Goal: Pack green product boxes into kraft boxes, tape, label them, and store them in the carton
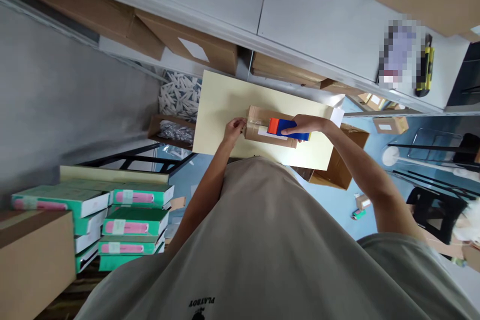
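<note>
Pale tabletop (225, 100); brown cardboard box (255, 134) lying mid-tabletop, could skid if tape gun (291, 124) pulls harder than left hand (234, 129) steadies; clear tape (256, 123) could crease if drawn crooked; box low, longish, shiny tape near left end, white label (264, 131) partly covered; right hand (305, 123) wrapped round blue-and-orange tape gun; left fingertips bunched at box's left end, cannot tell if pinching tape
</note>
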Demonstrator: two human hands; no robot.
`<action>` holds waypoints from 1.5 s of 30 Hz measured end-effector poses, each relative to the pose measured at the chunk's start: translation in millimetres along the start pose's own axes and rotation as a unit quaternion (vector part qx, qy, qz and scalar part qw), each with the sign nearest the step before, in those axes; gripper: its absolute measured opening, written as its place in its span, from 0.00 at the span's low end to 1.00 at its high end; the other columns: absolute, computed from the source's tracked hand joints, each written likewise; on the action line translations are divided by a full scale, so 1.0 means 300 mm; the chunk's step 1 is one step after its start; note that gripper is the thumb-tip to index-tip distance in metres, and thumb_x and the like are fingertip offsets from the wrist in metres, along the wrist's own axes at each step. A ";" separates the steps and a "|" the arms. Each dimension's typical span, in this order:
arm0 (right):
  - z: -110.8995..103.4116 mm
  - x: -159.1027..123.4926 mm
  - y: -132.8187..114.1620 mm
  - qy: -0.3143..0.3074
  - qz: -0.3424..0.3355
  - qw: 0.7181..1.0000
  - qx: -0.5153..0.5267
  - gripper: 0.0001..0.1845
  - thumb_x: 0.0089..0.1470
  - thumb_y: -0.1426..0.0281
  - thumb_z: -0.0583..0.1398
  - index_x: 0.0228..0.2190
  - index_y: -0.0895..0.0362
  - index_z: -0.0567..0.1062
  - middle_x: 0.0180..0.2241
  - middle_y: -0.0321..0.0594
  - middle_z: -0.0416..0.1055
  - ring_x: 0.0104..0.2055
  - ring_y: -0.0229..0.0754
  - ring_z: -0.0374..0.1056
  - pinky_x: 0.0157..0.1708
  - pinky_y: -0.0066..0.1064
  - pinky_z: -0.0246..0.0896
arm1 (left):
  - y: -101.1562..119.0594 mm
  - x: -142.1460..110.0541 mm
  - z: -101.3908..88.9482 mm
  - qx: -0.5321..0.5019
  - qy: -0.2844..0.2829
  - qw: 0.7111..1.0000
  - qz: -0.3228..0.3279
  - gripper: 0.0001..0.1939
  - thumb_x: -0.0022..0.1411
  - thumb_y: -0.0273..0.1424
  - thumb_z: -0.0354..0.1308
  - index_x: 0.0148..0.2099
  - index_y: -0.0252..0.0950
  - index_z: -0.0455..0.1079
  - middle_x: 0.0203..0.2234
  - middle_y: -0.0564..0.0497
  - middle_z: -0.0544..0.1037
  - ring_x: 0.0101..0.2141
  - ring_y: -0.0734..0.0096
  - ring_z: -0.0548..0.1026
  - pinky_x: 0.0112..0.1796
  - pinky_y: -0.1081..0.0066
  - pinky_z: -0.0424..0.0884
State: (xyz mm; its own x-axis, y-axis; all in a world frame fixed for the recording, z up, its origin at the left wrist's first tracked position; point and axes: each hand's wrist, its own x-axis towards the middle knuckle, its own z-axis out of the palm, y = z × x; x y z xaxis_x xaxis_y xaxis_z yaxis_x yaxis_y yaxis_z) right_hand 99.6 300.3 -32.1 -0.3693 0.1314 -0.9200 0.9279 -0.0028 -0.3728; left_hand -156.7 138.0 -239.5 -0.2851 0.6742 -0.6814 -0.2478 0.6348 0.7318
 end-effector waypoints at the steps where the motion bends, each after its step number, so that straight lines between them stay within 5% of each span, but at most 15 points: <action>1: 0.002 -0.001 -0.002 0.003 0.000 1.000 -0.006 0.37 0.51 0.33 0.73 0.29 0.56 0.80 0.28 0.46 0.83 0.30 0.46 0.79 0.30 0.33 0.71 | 0.000 0.000 -0.002 0.043 0.021 0.998 0.039 0.32 0.65 0.52 0.72 0.62 0.36 0.79 0.48 0.38 0.84 0.42 0.59 0.83 0.45 0.61 0.80; 3: 0.006 -0.003 -0.007 0.013 -0.005 1.000 -0.020 0.37 0.51 0.34 0.73 0.28 0.56 0.79 0.28 0.45 0.82 0.30 0.45 0.78 0.31 0.33 0.70 | 0.016 -0.002 0.007 0.115 0.049 0.980 0.155 0.41 0.70 0.60 0.65 0.73 0.39 0.71 0.63 0.33 0.79 0.57 0.50 0.81 0.57 0.53 0.78; 6: 0.011 -0.004 -0.011 0.027 -0.017 0.999 -0.032 0.35 0.52 0.36 0.74 0.29 0.56 0.80 0.27 0.43 0.81 0.31 0.46 0.78 0.34 0.34 0.71 | 0.063 -0.017 0.065 0.200 0.010 0.919 0.340 0.41 0.79 0.63 0.43 0.78 0.42 0.67 0.78 0.37 0.65 0.77 0.48 0.63 0.75 0.49 0.60; 9: 0.013 -0.007 -0.010 0.014 -0.022 1.000 -0.014 0.34 0.52 0.37 0.75 0.33 0.56 0.81 0.28 0.43 0.82 0.33 0.48 0.80 0.36 0.35 0.73 | 0.098 -0.042 0.133 0.262 -0.044 0.877 0.400 0.43 0.81 0.60 0.33 0.75 0.40 0.71 0.81 0.41 0.59 0.80 0.48 0.55 0.79 0.47 0.52; 18: 0.032 -0.066 0.091 -0.038 -0.049 0.997 0.055 0.36 0.52 0.36 0.75 0.43 0.55 0.83 0.27 0.40 0.82 0.32 0.49 0.82 0.35 0.36 0.76 | 0.078 -0.102 0.190 0.339 -0.041 0.849 0.402 0.44 0.82 0.57 0.29 0.76 0.38 0.71 0.81 0.42 0.60 0.80 0.49 0.57 0.77 0.47 0.56; 29: -0.025 -0.373 0.595 -0.043 0.080 0.996 0.001 0.42 0.48 0.27 0.68 0.32 0.54 0.86 0.27 0.46 0.84 0.33 0.52 0.82 0.38 0.41 0.77 | 0.075 -0.107 0.205 0.386 -0.041 0.832 0.398 0.40 0.82 0.57 0.36 0.77 0.39 0.69 0.81 0.40 0.59 0.80 0.48 0.58 0.77 0.47 0.56; 36: 0.004 -0.202 0.692 0.011 0.091 0.996 0.018 0.36 0.48 0.33 0.74 0.29 0.56 0.84 0.24 0.45 0.82 0.30 0.52 0.80 0.37 0.43 0.75 | 0.087 -0.110 0.211 0.387 -0.033 0.836 0.387 0.41 0.79 0.61 0.41 0.76 0.40 0.71 0.81 0.40 0.60 0.79 0.46 0.60 0.78 0.47 0.55; 45: 0.114 -0.060 0.641 0.094 0.083 0.992 -0.002 0.32 0.55 0.40 0.74 0.32 0.58 0.84 0.24 0.46 0.81 0.31 0.53 0.82 0.38 0.41 0.74 | 0.093 -0.128 0.223 0.394 -0.022 0.840 0.372 0.43 0.77 0.64 0.44 0.75 0.40 0.72 0.80 0.40 0.60 0.79 0.46 0.60 0.78 0.48 0.54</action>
State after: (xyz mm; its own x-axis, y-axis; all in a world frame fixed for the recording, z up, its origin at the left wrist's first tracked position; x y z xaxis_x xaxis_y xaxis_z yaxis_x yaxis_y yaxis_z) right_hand 283.1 263.3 -91.4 -0.1958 0.3120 -0.9297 0.9753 -0.0368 -0.2178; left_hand -90.6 155.1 -193.7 -0.0505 0.9973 -0.0526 0.6791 0.0729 0.7304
